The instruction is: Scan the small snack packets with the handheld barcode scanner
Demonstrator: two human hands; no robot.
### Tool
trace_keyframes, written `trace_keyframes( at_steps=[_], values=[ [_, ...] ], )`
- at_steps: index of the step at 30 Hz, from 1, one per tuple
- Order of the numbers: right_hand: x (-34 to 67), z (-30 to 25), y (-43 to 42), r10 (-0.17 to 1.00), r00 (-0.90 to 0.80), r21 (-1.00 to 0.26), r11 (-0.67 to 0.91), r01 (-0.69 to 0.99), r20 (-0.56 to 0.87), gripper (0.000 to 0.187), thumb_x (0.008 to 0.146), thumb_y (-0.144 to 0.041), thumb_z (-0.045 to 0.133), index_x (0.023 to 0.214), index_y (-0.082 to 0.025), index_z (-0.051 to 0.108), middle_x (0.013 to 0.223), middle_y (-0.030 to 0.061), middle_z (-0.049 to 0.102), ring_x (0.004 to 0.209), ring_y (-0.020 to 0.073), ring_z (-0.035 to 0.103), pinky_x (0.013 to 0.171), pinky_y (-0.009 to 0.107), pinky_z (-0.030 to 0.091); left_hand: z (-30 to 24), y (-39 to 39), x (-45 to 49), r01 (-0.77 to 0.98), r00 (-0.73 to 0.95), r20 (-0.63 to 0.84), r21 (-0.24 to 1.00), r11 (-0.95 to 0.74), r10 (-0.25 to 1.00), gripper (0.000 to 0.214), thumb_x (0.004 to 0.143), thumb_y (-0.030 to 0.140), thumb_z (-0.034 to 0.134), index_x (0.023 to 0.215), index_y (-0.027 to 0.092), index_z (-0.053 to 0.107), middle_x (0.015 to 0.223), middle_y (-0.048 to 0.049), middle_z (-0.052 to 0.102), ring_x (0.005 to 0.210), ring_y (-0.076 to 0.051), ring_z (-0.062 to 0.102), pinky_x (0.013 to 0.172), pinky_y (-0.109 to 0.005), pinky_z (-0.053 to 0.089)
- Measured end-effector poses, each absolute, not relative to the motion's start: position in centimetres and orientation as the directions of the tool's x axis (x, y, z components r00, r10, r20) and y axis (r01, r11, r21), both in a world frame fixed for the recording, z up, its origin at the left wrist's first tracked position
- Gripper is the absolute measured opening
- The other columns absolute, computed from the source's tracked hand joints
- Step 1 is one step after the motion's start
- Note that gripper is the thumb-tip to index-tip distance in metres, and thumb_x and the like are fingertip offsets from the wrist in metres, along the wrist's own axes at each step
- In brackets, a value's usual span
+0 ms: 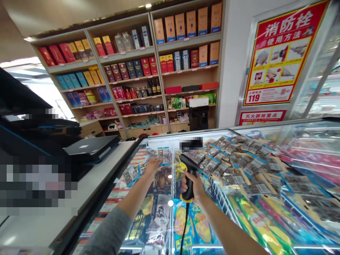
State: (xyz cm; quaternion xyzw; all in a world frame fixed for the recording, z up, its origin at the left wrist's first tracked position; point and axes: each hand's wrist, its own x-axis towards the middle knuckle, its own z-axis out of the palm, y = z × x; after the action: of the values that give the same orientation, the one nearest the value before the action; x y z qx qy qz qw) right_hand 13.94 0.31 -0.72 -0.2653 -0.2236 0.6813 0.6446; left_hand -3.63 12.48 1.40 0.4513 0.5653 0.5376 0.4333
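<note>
My left hand [152, 165] reaches over the glass-topped freezer [170, 140] and pinches a small foil snack packet with blue edging [163, 156] at its fingertips. My right hand [192, 184] grips a black and yellow handheld barcode scanner [189, 184] around its handle. The scanner's head tilts up and toward that packet, a short distance from it. Its black cord [183, 226] hangs straight down from the butt. Many similar foil packets [233, 166] lie heaped inside the freezer to the right.
A white counter [79, 180] runs along the left, holding a laptop [90, 148] and dark items, with a pixelated patch over part of it. Wooden shelves [127, 78] of boxed liquor and bottles stand ahead. A red fire-hydrant instruction poster [284, 53] hangs at right.
</note>
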Motion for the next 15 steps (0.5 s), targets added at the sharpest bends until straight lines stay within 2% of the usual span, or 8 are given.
trace_keyframes(
  at_steps=[3,5,7,10,12,15],
  values=[
    [12.9,-0.3,-1.3,0.997,-0.051,-0.742,-0.082,-0.666,-0.065,0.039,0.062,-0.042,0.079,0.08,-0.019,0.053,0.048,-0.0075,0.05,0.035,0.0077,0.04,0.035,0.021,0.031,0.1,8.1,-5.1,-0.121,-0.229,-0.076,0.991,0.049,0.971,0.034,0.054,0.031,0.083,0.072,0.018,0.056,0.064,0.002,0.061,0.062,-0.012,0.061,0.066,-0.03,0.055],
    [12.3,0.0,-2.6,0.997,-0.062,-0.827,-0.063,-0.559,-0.034,0.037,0.064,-0.042,0.077,0.078,-0.019,0.051,0.048,-0.0073,0.05,0.034,0.0079,0.04,0.034,0.021,0.031,-0.6,6.1,-5.9,-0.205,-0.258,-0.059,0.979,0.006,0.964,0.043,0.049,0.033,0.086,0.07,0.019,0.051,0.056,0.0067,0.055,0.055,-0.009,0.056,0.063,-0.027,0.054],
    [11.9,0.3,-3.7,0.999,-0.041,-0.907,-0.004,-0.42,0.014,0.035,0.068,-0.043,0.074,0.077,-0.02,0.05,0.047,-0.0074,0.049,0.033,0.0084,0.041,0.034,0.022,0.03,-1.1,5.0,-6.3,-0.227,-0.283,-0.003,0.972,-0.064,0.959,0.048,0.048,0.038,0.086,0.066,0.019,0.045,0.049,0.0112,0.043,0.048,-0.006,0.047,0.056,-0.023,0.05],
    [11.8,0.8,-5.1,0.998,0.02,-0.984,0.062,-0.169,0.059,0.03,0.071,-0.043,0.069,0.078,-0.02,0.051,0.044,-0.0078,0.046,0.031,0.0091,0.04,0.035,0.023,0.029,-1.5,4.5,-6.3,-0.225,-0.287,0.054,0.967,-0.123,0.956,0.053,0.05,0.042,0.085,0.064,0.02,0.039,0.046,0.0139,0.033,0.041,-0.002,0.033,0.045,-0.016,0.037],
    [11.7,1.0,-5.7,0.998,0.023,-0.998,0.059,-0.01,0.058,0.027,0.072,-0.042,0.066,0.078,-0.019,0.052,0.043,-0.0072,0.046,0.032,0.0101,0.039,0.036,0.024,0.03,-1.5,4.5,-6.2,-0.218,-0.283,0.066,0.967,-0.131,0.957,0.054,0.05,0.043,0.085,0.065,0.02,0.038,0.046,0.014,0.031,0.04,-0.002,0.03,0.041,-0.014,0.029],
    [11.5,1.1,-6.2,0.999,-0.004,-0.989,0.036,0.14,0.036,0.024,0.071,-0.04,0.065,0.077,-0.019,0.055,0.043,-0.0057,0.047,0.034,0.0118,0.041,0.038,0.026,0.032,-1.5,4.5,-6.2,-0.223,-0.266,0.067,0.966,-0.129,0.962,0.053,0.052,0.043,0.084,0.065,0.02,0.038,0.048,0.0134,0.032,0.041,-0.002,0.031,0.041,-0.014,0.025]
  ],
)
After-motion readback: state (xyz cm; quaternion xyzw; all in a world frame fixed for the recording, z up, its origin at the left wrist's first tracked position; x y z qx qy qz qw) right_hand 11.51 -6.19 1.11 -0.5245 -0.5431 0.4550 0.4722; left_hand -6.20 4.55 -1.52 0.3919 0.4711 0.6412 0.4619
